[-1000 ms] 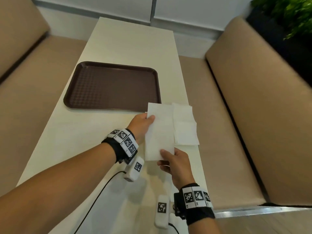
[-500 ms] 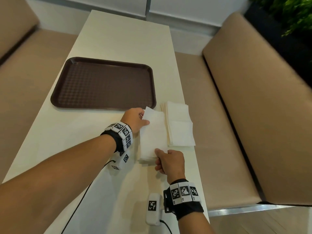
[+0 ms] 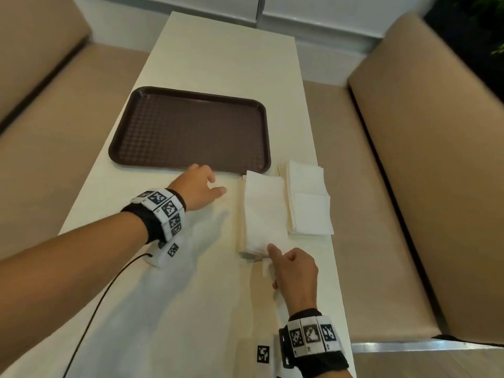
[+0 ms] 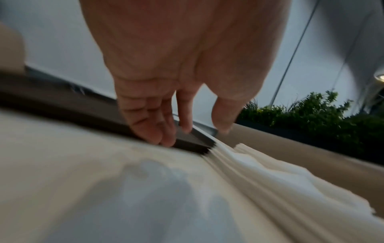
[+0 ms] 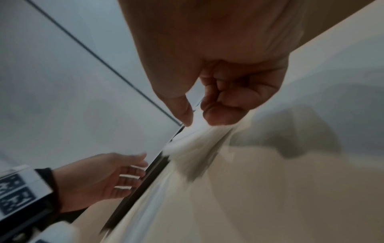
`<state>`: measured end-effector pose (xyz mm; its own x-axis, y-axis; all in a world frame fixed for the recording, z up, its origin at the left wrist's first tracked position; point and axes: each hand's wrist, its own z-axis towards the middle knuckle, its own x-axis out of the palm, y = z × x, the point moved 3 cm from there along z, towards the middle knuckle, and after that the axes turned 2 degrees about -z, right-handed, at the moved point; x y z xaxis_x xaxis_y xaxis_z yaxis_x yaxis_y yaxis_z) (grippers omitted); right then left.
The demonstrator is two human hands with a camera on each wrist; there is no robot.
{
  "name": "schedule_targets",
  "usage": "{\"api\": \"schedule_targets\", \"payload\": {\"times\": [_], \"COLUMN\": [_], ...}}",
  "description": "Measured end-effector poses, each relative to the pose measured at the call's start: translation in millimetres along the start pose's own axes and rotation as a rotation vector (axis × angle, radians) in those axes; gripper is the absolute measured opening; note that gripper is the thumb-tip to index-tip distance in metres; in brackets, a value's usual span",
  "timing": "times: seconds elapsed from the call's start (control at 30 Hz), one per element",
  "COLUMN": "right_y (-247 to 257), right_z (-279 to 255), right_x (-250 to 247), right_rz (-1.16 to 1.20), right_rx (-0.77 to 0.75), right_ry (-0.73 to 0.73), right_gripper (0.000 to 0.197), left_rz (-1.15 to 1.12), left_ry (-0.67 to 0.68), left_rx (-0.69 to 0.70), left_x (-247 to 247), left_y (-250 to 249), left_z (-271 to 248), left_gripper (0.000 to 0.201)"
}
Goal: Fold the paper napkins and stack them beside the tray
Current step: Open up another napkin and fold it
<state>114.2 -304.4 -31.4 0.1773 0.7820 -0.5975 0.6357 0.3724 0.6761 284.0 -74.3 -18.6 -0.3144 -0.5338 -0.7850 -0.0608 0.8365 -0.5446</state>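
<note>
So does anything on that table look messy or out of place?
Only slightly. The napkin under the right hand lies a little askew, its near corner lifted and crumpled where the fingers pinch it. The stack beside it and the tray look tidy.

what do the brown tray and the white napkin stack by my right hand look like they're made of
Brown rectangular tray: probably moulded plastic, matte, with a fine grid texture and a rolled rim. White napkin stack: thin soft paper; layered edges show, and the corner pinched by the right hand crumples.
</note>
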Motion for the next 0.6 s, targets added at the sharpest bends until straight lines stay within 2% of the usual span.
{"api": "schedule_targets", "payload": {"times": [0.07,0.13,0.2,0.27,0.33,0.43,0.53,0.6], "right_y": [-2.9,-3.8,-3.2,-2.6,2.1,9.4,14.8,17.9], "right_z": [-18.9,-41.2,-60.9,-75.4,-86.2,-97.7,-101.6,-102.9], "right_x": [13.5,36.7,64.5,89.4,107.2,124.2,133.2,131.0], "right_rz": [-0.072,-0.180,-0.332,-0.491,-0.580,-0.623,-0.626,-0.523], "right_rx": [-0.088,-0.162,-0.227,-0.292,-0.351,-0.390,-0.376,-0.354], "right_ry": [0.026,0.122,0.231,0.266,0.234,0.206,0.241,0.241], "right_gripper": [0.042,0.039,0.048,0.064,0.069,0.054,0.031,0.014], "left_rz": [0.104,0.161,0.193,0.196,0.193,0.202,0.155,0.143], "left_ry": [0.063,0.137,0.185,0.204,0.246,0.212,0.144,0.138], "left_rx": [-0.031,-0.080,-0.130,-0.163,-0.178,-0.135,-0.075,-0.069], "left_x": [-24.5,-43.0,-53.6,-52.2,-37.7,-13.1,0.0,5.7], "left_y": [38.3,79.1,117.1,149.1,170.2,180.3,178.9,176.6], "left_z": [-30.1,-70.1,-113.9,-154.5,-186.2,-210.2,-213.9,-215.1], "left_gripper": [0.043,0.045,0.053,0.072,0.097,0.109,0.102,0.098]}}
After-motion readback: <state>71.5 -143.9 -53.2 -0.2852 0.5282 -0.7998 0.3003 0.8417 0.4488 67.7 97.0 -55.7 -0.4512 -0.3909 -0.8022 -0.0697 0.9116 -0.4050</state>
